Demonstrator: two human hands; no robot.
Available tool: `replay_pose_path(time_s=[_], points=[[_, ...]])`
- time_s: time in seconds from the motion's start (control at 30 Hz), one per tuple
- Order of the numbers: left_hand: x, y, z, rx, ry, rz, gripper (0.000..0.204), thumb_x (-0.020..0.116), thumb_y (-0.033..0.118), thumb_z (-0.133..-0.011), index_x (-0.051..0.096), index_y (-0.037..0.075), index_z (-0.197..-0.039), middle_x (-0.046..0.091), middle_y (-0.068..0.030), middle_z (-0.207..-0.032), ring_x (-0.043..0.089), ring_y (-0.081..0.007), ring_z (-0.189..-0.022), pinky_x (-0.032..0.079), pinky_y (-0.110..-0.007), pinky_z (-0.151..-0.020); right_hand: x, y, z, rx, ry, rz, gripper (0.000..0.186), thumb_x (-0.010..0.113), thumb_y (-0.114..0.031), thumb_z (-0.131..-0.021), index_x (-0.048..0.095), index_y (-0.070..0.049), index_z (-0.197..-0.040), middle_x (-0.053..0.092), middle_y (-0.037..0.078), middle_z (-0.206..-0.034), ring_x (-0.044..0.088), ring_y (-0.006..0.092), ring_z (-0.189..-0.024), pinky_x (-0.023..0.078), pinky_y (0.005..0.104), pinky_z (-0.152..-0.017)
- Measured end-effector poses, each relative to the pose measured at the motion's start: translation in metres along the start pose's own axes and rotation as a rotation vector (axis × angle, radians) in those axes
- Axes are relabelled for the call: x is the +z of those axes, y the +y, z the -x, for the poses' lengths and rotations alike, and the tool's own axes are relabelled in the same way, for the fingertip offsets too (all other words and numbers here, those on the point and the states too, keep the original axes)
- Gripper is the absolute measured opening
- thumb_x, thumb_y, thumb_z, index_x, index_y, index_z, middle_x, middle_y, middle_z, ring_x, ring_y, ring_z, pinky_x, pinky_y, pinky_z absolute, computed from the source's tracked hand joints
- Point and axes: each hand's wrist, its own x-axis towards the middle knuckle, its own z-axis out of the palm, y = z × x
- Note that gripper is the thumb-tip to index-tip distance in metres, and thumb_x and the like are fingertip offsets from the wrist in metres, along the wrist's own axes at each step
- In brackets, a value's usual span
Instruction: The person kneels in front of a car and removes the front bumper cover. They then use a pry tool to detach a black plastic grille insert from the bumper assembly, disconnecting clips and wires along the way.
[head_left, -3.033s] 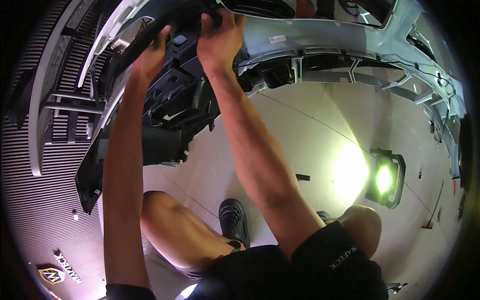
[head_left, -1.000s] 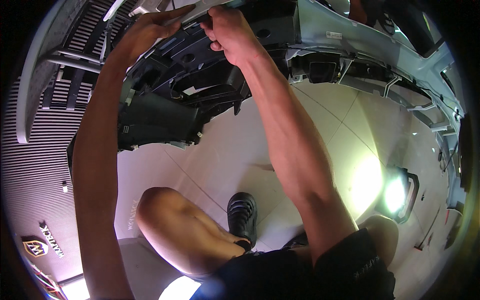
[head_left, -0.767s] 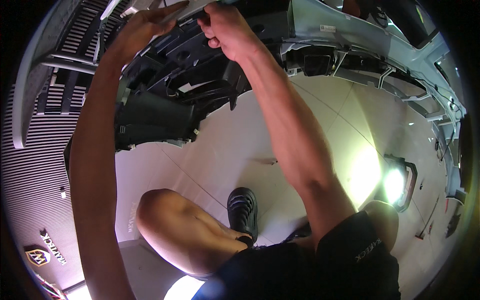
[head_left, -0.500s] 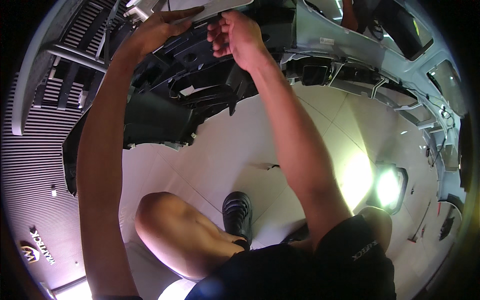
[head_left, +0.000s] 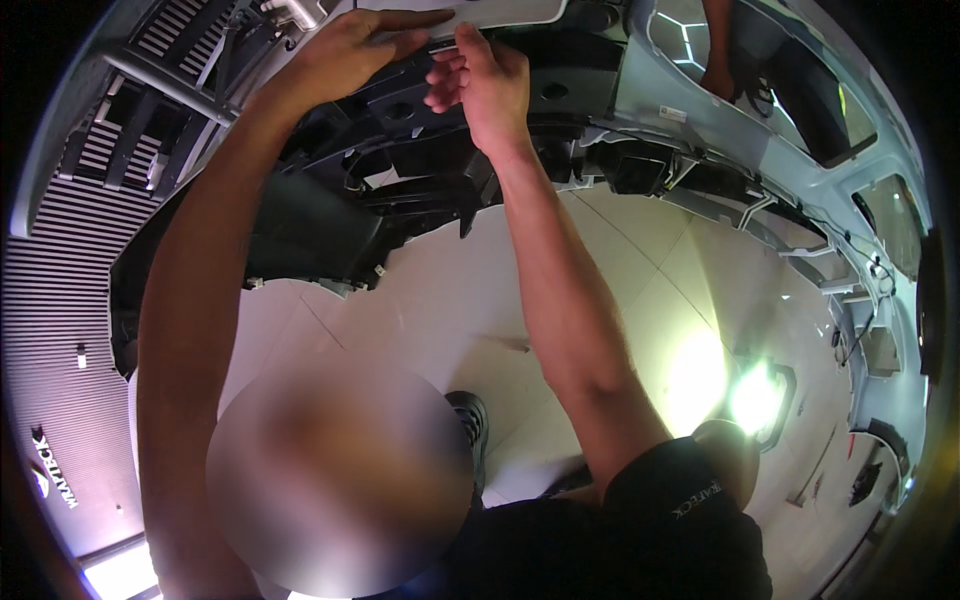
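Head view: pale car bumper shell (head_left: pixel 760 150) arched overhead, black inner bracket (head_left: pixel 420 190) beneath it. Left hand (head_left: pixel 350 50) lay flat, fingers extended on a light grey trim strip (head_left: pixel 500 12) at the bumper's top edge; right hand (head_left: pixel 485 85), fingers loosely curled, touched the same strip.

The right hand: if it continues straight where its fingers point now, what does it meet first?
Probably the pale grey panel just above the right hand, whose fingertips look almost on its edge; depth is unclear.
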Motion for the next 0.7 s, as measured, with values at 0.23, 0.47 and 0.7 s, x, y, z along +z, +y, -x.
replay_pose_path(time_s=[0.23, 0.47, 0.7], points=[[0.008, 0.016, 0.000, -0.307, 0.051, 0.184, 0.038, 0.065, 0.021, -0.097, 0.067, 0.006, -0.132, 0.071, -0.0190, -0.123, 0.070, -0.0224, -0.103, 0.053, -0.032, -0.089, 0.011, 0.004, -0.001, -0.104, 0.129, 0.010, 0.043, 0.064, -0.037, -0.098, 0.064, 0.000, -0.075, 0.054, 0.003, -0.056, 0.044, 0.0093, -0.043, 0.032, 0.0249, -0.040], [0.006, 0.019, 0.002, 0.013, 0.202, 0.015, 0.035, 0.067, 0.026, -0.097, 0.070, 0.011, -0.128, 0.062, -0.0256, -0.136, 0.060, -0.0339, -0.129, 0.047, -0.037, -0.105, 0.025, 0.015, 0.000, -0.182, 0.180, -0.012, 0.045, 0.056, -0.039, -0.102, 0.058, -0.005, -0.073, 0.053, 0.002, -0.058, 0.044, 0.0086, -0.045, 0.032, 0.0245, -0.040], [0.009, 0.013, 0.007, -0.159, 0.202, 0.131, 0.038, 0.070, 0.033, -0.097, 0.072, 0.008, -0.126, 0.077, -0.0121, -0.102, 0.070, -0.0183, -0.083, 0.055, -0.032, -0.081, -0.037, 0.034, 0.100, -0.340, -0.352, 0.662, 0.026, 0.050, -0.019, -0.099, 0.055, -0.003, -0.080, 0.054, 0.008, -0.064, 0.048, 0.0189, -0.054, 0.040, 0.0347, -0.053]])
